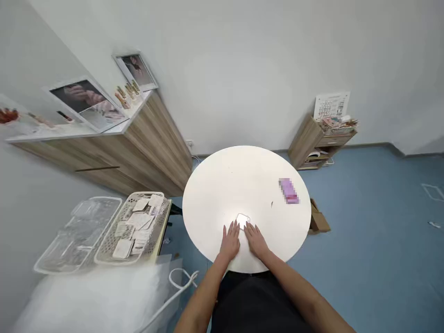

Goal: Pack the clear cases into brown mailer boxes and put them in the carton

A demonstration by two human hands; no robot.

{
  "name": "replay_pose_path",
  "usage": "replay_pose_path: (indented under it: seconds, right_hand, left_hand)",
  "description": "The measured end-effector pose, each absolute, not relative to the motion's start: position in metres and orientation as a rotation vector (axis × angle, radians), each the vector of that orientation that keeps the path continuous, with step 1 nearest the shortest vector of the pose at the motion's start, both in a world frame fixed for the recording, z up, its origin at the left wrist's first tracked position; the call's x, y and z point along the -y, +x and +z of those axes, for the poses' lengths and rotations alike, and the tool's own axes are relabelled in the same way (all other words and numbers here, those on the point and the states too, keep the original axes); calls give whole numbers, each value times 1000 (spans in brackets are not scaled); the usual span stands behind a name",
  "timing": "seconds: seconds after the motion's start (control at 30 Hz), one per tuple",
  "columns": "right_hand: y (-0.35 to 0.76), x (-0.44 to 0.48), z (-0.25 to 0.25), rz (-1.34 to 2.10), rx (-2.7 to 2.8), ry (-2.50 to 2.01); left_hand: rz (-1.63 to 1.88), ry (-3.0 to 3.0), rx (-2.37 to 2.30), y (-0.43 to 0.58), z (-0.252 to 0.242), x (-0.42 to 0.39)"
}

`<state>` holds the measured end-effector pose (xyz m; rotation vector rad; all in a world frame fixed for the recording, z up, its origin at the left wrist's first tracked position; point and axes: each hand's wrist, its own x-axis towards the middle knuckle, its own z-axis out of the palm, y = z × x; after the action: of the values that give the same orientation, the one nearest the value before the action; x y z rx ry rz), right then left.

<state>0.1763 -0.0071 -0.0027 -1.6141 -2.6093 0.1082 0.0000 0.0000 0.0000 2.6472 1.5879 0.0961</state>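
Both my hands rest palm down near the front of a round white table (215,175). My left hand (230,241) lies flat with fingers stretched forward, its fingertips by the left edge of a small white square card or pad (243,218). On the other side my right hand (255,239) also lies flat, fingers out, its fingertips at the card's lower right corner. The card has a thin darker outline; its surface details are too small to make out. Farther right on the table lies a blurred-out purple object (288,190), apart from both hands. A tiny dark bit (272,204) lies between.
Left of the table stand a white basket (100,252) of white cards and a clear plastic bin (45,259). A wooden cabinet (152,138) with framed pictures is behind them. At back right is a small shelf (305,138); a cardboard box (319,222) lies on the floor.
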Motion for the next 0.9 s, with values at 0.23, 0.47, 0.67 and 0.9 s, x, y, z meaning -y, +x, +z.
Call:
replay_pose_path:
  seconds: [0.23, 0.47, 0.67, 0.9]
  right_hand:
    - [174, 7, 9, 129, 2647, -1569]
    - [164, 16, 6, 160, 2686, -1566]
    - [173, -16, 11, 252, 2673, -1618]
    - [180, -79, 32, 544, 2712, -1675]
  left_hand:
    - [198, 2606, -1616, 7, -4, 8]
    - [316, 2515, -1764, 24, -9, 9]
    - [229, 2468, -1693, 22, -8, -20]
    - [-26, 2332, -1681, 14, 19, -69]
